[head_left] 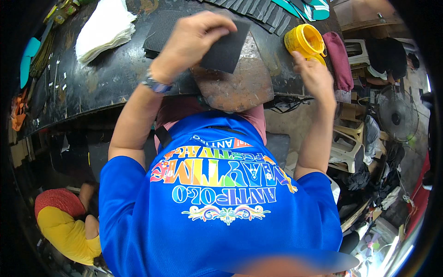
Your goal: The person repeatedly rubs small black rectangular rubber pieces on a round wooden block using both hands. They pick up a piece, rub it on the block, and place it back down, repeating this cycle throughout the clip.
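My left hand [196, 39] pinches a thin black rectangular sheet [224, 54] by its upper edge and holds it over a worn brown board [244, 90]. The board juts past the near edge of the dark table [101, 87]. My right hand [316, 76] is beside an open yellow tub [304, 39], its fingers curled close to the tub's near side. Whatever those fingers hold is too small or hidden to make out. A stack of black sheets [161, 32] lies partly behind my left hand.
A pile of white sheets [106, 30] lies at the left. Overlapping black strips [258, 11] line the far side, near teal pieces [318, 9]. A maroon cloth [338, 60] is right of the tub. Beyond are a fan [396, 115] and white plastic chairs [344, 150]. Someone in yellow [64, 233] is at lower left.
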The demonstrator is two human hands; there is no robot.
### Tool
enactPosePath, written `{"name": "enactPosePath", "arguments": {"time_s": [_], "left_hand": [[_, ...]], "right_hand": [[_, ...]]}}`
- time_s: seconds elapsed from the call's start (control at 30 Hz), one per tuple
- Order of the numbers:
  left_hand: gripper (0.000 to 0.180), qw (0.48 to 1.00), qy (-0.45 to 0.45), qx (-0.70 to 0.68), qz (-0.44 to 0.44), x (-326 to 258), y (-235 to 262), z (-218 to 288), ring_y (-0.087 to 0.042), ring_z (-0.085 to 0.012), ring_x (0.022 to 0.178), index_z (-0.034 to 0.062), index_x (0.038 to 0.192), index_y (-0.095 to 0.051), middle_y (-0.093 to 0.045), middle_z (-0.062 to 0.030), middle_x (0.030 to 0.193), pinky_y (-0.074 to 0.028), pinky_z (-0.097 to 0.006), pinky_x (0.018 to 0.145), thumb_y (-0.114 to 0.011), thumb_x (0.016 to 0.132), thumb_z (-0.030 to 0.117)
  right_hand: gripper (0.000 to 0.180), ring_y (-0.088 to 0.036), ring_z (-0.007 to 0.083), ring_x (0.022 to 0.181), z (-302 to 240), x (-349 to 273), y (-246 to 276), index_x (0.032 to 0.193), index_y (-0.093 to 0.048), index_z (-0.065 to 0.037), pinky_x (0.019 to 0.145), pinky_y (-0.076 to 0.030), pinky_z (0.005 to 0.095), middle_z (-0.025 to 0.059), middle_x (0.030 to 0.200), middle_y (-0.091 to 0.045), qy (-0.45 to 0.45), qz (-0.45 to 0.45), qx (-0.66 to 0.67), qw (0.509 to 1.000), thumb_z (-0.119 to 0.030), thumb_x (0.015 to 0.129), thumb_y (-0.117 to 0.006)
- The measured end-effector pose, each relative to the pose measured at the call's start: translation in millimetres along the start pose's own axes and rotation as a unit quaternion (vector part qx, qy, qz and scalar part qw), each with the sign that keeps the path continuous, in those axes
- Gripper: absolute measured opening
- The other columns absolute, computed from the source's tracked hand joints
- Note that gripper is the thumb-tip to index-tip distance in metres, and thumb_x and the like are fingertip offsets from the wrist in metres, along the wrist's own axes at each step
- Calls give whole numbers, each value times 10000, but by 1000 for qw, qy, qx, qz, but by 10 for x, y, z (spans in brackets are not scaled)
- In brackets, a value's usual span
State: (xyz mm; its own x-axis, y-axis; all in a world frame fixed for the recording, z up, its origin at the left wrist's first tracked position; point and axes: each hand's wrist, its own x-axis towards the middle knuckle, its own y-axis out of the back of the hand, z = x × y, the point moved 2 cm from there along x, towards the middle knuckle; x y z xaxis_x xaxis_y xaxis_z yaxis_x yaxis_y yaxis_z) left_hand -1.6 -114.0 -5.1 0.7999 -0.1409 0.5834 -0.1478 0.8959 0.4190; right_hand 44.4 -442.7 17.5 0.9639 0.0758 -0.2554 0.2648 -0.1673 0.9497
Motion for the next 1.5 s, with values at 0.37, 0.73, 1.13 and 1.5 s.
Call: {"name": "enactPosePath", "arguments": {"time_s": [0.37, 0.73, 1.13, 1.5], "left_hand": [[432, 975, 61, 176, -124, -209, -406, -252, -620, -365, 1047, 112, 1307, -673, -608, -168, 1083, -495, -446, 934, -738, 902, 247], [428, 974, 74, 174, -128, -211, -435, -292, -615, -391, 1126, 113, 1295, -683, -618, -194, 1188, -497, -447, 978, -748, 889, 235], [442, 971, 91, 158, -155, -164, -396, -265, -605, -379, 1128, 105, 1310, -676, -609, -180, 1162, -486, -440, 981, -742, 893, 238], [445, 968, 98, 176, -151, -157, -399, -258, -613, -390, 1110, 107, 1298, -681, -615, -184, 1140, -495, -453, 969, -756, 884, 252]], "right_hand": [[367, -380, 417, 1421, -660, 87, -743, 1276, -731, -262, 1175, -306, 499, 207, 1559, -423, 364, 215, 155, 893, -453, 1025, -542], [360, -348, 424, 1451, -679, 195, -858, 1265, -731, -299, 1172, -305, 519, 170, 1569, -425, 378, 215, 106, 894, -484, 990, -590], [232, -619, 325, 1129, -133, 28, -84, 1039, -796, -96, 983, -487, 379, 171, 1131, -690, 303, 314, 248, 865, -298, 945, -730], [1021, -559, 359, 1320, 464, 1143, 337, 1173, -770, -53, 1155, -385, 518, 221, 1391, -607, 54, -2, -4, 999, -916, 853, -330]]}}
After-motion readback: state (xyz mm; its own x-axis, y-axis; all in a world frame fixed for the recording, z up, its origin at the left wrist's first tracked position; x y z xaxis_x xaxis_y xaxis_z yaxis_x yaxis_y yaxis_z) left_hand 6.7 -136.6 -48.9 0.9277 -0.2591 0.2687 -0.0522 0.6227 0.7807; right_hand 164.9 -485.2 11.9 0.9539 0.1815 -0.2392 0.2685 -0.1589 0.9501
